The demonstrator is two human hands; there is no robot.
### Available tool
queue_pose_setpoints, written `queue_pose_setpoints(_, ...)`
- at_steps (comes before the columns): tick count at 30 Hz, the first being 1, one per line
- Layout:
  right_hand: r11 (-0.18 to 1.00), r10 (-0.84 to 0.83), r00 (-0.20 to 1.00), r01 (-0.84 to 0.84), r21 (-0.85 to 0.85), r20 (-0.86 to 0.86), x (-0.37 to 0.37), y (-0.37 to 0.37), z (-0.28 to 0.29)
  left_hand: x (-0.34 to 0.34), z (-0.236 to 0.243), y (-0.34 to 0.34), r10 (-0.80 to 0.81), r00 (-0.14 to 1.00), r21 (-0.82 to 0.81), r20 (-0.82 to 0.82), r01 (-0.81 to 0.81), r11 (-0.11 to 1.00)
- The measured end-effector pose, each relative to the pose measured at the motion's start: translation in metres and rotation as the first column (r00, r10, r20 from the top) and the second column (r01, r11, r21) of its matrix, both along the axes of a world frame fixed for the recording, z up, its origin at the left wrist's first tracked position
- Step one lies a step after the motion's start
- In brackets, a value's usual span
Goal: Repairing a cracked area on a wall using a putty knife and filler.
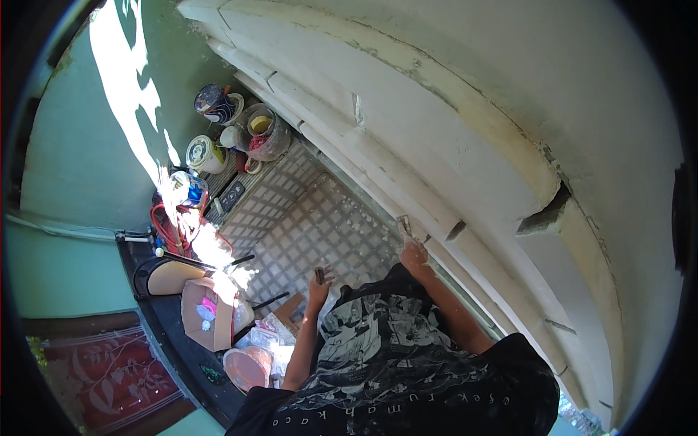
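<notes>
My right hand (414,254) is closed round the handle of a putty knife (404,224). The blade points away from me, beside the lower edge of the pale moulded wall ledge (392,192). Lower and to the left, my left hand (320,288) is held over the tiled floor with some fingers stretched to the right. A small dark object (319,275), like a short handle, is gripped in it; its exact kind is too small to make out.
Paint buckets (206,155) and a mixing tub (270,138) stand at the far left. A chair (171,276), a cardboard box (192,312) and a pink-stained bucket (247,368) are on my left. White crumbs lie on the checkered floor (313,225). Dark gaps (549,207) break the ledge.
</notes>
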State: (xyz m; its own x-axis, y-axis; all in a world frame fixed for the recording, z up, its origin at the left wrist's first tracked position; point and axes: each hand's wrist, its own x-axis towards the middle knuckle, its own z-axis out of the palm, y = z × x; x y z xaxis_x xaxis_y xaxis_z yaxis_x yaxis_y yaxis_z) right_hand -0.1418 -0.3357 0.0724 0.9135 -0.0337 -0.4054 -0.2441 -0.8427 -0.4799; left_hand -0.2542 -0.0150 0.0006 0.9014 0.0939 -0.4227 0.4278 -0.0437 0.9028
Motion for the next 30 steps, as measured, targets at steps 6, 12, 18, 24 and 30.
queue_pose_setpoints(6,0.999,0.005,0.999,-0.004,0.044,-0.038,0.003,0.0,0.031,0.001,-0.003,0.004,0.099,0.99,-0.065,-0.103,-0.106,0.992)
queue_pose_setpoints(12,0.998,-0.002,1.0,0.0,0.066,0.03,-0.001,0.005,0.038,0.017,-0.004,0.0,0.01,1.0,-0.027,-0.018,-0.011,1.0)
queue_pose_setpoints(18,0.995,-0.026,1.0,0.026,0.101,0.001,0.004,0.006,0.025,0.03,0.002,-0.009,-0.002,1.0,-0.044,-0.015,0.001,0.999)
queue_pose_setpoints(24,0.993,0.073,0.997,-0.07,-0.09,0.038,-0.003,0.005,0.011,0.035,0.004,-0.022,-0.043,0.999,-0.096,0.006,0.043,0.994)
queue_pose_setpoints(30,0.991,0.075,0.997,-0.078,-0.111,-0.026,0.001,0.008,0.004,0.03,0.003,-0.025,-0.107,0.994,-0.121,-0.023,0.103,0.987)
